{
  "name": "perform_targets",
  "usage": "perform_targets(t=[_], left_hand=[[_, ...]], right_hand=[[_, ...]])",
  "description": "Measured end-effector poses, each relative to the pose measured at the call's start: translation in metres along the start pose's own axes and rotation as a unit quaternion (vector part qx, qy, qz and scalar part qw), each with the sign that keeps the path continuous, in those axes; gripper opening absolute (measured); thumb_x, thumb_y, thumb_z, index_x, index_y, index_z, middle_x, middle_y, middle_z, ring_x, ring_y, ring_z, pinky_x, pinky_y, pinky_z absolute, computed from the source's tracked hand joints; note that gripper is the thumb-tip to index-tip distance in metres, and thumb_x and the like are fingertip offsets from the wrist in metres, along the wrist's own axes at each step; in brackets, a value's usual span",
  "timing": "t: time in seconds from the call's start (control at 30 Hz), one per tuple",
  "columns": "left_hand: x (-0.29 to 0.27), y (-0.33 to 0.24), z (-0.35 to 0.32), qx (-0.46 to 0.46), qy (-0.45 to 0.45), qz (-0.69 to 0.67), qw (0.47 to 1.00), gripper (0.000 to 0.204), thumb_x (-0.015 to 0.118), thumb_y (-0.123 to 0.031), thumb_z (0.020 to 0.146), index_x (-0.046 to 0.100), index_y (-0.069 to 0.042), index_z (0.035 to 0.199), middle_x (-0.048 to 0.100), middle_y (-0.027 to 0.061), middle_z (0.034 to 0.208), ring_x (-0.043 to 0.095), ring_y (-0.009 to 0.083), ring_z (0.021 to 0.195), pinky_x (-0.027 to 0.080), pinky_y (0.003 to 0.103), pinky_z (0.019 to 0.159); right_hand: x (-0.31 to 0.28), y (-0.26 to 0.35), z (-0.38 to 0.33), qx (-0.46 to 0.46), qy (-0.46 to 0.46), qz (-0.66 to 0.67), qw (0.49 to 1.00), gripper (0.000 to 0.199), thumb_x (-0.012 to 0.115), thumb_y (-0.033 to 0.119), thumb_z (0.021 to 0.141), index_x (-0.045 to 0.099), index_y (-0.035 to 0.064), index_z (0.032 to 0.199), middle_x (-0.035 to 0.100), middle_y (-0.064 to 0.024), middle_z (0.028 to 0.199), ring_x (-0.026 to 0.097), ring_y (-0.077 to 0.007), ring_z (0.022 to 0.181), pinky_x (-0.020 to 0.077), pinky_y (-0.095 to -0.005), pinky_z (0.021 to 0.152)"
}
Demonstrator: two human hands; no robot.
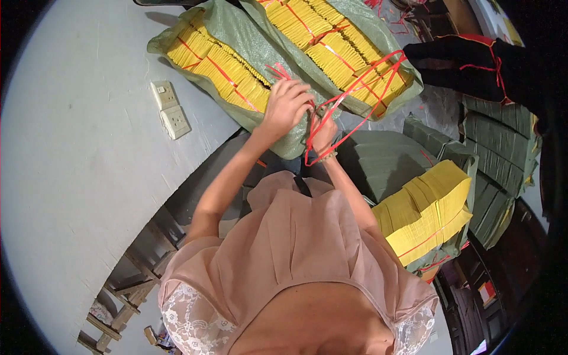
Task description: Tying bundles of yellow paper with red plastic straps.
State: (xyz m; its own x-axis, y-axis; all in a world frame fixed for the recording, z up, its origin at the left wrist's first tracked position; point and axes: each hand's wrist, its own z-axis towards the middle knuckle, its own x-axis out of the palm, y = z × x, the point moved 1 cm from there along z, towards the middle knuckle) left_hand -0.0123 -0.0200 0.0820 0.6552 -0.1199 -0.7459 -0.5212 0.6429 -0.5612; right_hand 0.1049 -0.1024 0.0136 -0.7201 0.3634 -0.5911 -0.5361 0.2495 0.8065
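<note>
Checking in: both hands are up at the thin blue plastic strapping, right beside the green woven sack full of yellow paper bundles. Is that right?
Not quite: the thin plastic strapping is red, not blue. The head view shows the left hand and right hand both working it, beside the green woven sack packed with yellow paper bundles.

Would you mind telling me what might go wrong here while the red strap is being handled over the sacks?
The red strap loops loosely around both hands, so it may tangle or snag on the left hand or right hand. Pulling it could also shift the yellow paper bundles in the open green sack.
</note>
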Motion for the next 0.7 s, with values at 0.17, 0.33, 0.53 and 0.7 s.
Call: perform_targets(t=[0.17, 0.33, 0.53, 0.7], left_hand=[[-0.015, -0.034, -0.086, -0.195, -0.001, -0.089, 0.977, 0.046, 0.054, 0.002, 0.066, 0.051, -0.007, 0.111, 0.049, 0.0146, 0.105, 0.047, 0.0328, 0.097, 0.038, 0.043, 0.083], [0.015, -0.066, -0.112, -0.259, 0.063, -0.204, 0.942, 0.050, 0.057, 0.002, 0.070, 0.046, -0.004, 0.118, 0.046, 0.0139, 0.102, 0.050, 0.0296, 0.081, 0.042, 0.038, 0.072], [0.045, -0.059, -0.112, -0.319, -0.028, -0.345, 0.882, 0.035, 0.065, -0.004, 0.076, 0.055, -0.001, 0.110, 0.053, 0.0099, 0.082, 0.057, 0.0169, 0.064, 0.045, 0.028, 0.057], [0.060, -0.044, -0.118, -0.294, -0.045, -0.279, 0.913, 0.018, 0.064, -0.003, 0.077, 0.063, 0.002, 0.094, 0.065, 0.0111, 0.086, 0.061, 0.0146, 0.075, 0.047, 0.023, 0.064]], right_hand=[[0.000, 0.002, 0.000, 0.022, -0.023, -0.022, 0.999, 0.019, 0.064, 0.018, 0.080, 0.056, 0.0011, 0.084, 0.056, -0.0183, 0.067, 0.057, -0.0365, 0.063, 0.0427, -0.0407, 0.054], [0.001, 0.000, 0.000, 0.022, -0.006, -0.011, 1.000, 0.019, 0.064, 0.018, 0.080, 0.056, 0.0012, 0.085, 0.056, -0.0188, 0.065, 0.057, -0.0364, 0.060, 0.0416, -0.0407, 0.051], [0.000, 0.002, 0.000, 0.039, 0.008, 0.002, 0.999, 0.018, 0.062, 0.018, 0.081, 0.055, 0.0031, 0.087, 0.055, -0.0191, 0.062, 0.057, -0.0355, 0.058, 0.0408, -0.0405, 0.050], [0.004, -0.004, -0.002, 0.061, 0.011, 0.001, 0.998, 0.016, 0.059, 0.016, 0.081, 0.055, 0.0037, 0.090, 0.052, -0.0190, 0.058, 0.056, -0.0358, 0.056, 0.0402, -0.0407, 0.051]])
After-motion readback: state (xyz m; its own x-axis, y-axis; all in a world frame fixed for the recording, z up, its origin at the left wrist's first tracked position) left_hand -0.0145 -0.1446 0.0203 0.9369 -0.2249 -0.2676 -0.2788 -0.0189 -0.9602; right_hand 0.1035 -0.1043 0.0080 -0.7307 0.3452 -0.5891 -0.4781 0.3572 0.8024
